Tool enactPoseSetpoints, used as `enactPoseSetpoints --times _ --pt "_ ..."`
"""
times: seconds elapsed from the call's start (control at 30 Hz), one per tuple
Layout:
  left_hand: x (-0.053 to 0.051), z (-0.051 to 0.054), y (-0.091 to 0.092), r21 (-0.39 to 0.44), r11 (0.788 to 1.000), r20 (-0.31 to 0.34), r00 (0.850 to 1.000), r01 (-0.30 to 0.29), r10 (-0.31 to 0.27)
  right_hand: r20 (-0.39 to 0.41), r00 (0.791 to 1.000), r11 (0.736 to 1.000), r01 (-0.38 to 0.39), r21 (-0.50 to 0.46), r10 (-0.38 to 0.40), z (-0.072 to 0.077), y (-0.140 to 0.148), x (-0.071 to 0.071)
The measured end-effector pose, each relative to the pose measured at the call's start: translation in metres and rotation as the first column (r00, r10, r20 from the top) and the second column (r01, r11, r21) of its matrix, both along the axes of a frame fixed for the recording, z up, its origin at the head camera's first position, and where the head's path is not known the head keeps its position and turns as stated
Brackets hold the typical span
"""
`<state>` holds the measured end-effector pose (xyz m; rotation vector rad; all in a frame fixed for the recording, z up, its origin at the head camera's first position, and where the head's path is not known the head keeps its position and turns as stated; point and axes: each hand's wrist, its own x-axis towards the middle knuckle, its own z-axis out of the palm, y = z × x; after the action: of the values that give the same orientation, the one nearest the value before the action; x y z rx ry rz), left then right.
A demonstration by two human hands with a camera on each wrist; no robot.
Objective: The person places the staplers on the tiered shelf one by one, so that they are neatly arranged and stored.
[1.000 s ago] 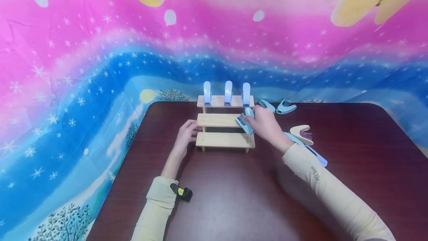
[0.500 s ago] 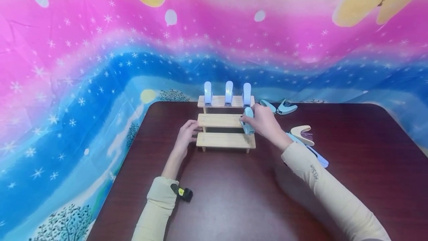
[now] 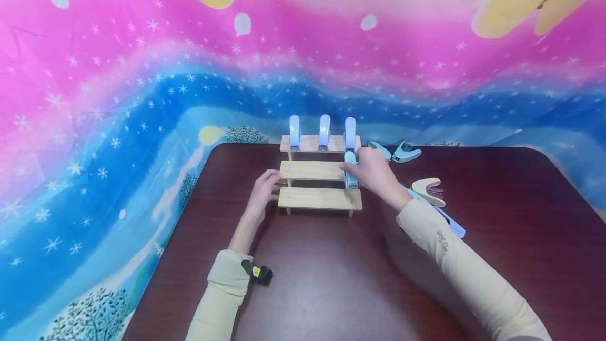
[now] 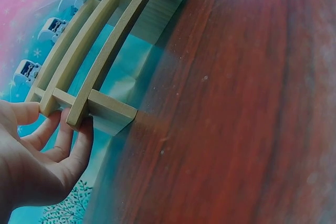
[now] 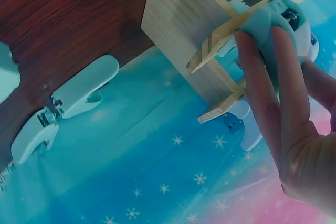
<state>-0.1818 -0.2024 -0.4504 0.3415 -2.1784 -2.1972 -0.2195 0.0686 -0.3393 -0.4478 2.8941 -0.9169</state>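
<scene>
A three-step wooden stand (image 3: 310, 171) stands on the table; several pale lavender staplers (image 3: 324, 131) are upright along its top step. My right hand (image 3: 376, 172) holds a mint-green stapler (image 3: 350, 170) at the right end of the middle step, its near end pointing toward me. In the right wrist view, straight fingers lie along that mint stapler (image 5: 262, 27) and partly cover it. My left hand (image 3: 261, 192) is at the stand's left side. Seen from the left wrist, its thumb and fingers (image 4: 58, 145) hold the ends of the steps.
Two mint staplers (image 3: 404, 151) lie behind my right hand, near the table's back edge. Right of the stand lie a cream stapler (image 3: 428, 190) and a lavender one (image 3: 452, 223), with a light blue one partly hidden by the sleeve. A patterned cloth (image 3: 142, 120) hangs behind the table.
The mint stapler in my right hand has turned from slanting to nearly straight front-to-back on the right end of the middle step. My left hand stays in place.
</scene>
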Motion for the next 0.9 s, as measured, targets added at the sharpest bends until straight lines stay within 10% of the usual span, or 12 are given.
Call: enactPoseSetpoints --times 0.47,0.9 --pt "0.001 0.001 0.001 0.008 1.0 -0.01 1.0 -0.004 0.004 -0.029 1.0 1.0 -0.004 -0.022 0.004 -0.001 0.004 -0.002" --pt "0.002 0.001 0.001 -0.001 1.0 -0.002 1.0 -0.003 0.003 -0.027 0.998 0.981 0.046 -0.186 -0.052 0.018 0.083 -0.023"
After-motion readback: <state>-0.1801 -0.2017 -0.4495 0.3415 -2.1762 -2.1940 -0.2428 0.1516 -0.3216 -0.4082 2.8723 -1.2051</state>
